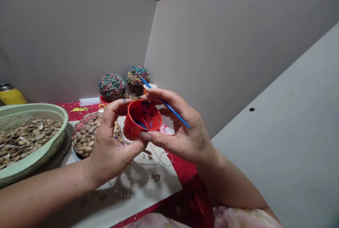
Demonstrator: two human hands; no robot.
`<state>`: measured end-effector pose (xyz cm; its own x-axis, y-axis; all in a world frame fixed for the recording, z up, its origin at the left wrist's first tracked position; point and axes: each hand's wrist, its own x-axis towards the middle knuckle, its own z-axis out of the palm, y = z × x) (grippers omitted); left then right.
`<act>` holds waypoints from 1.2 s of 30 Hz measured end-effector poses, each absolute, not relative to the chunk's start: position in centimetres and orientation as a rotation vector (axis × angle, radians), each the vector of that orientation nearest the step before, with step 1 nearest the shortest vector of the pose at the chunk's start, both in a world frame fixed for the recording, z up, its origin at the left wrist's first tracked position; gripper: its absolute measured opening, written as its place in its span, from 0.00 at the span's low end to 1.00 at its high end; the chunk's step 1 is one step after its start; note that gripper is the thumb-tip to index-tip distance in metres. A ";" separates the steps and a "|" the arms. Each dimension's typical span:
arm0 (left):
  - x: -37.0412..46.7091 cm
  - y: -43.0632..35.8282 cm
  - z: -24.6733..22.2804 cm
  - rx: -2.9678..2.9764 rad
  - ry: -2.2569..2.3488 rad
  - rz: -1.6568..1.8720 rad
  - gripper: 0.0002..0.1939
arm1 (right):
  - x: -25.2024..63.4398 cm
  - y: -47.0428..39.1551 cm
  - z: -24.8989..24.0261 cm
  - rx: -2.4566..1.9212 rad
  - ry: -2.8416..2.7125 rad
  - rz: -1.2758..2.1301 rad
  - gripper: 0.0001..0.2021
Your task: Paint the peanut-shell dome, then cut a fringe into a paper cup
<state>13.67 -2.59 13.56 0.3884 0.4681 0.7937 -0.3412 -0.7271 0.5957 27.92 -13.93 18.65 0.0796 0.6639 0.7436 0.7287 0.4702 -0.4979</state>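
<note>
While left hand (pixel 108 150) and right hand (pixel 188 132) pinch red cup (pixel 128 127) above worktop (pixel 185 171) | right fingers also hold brush (pixel 174 112) | back-edge balls (pixel 112 86) (pixel 137 74) coloured | nearer ball (pixel 84 138) mostly bare

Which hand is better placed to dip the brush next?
Probably the right hand: it holds the brush, though it also steadies the cup, which the left hand grips too.

**No Readable Lettering Showing**

Yellow marks (pixel 80 109) are standing out on the red table cover (pixel 185 162), perhaps forming characters, but they are appearing too small and blurred to read. No brand, number or sign is showing legibly.
</note>
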 end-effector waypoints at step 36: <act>20.5 6.4 17.3 2.296 0.119 0.736 0.49 | 35.5 -5.6 15.4 -1.280 -1.491 -0.044 0.30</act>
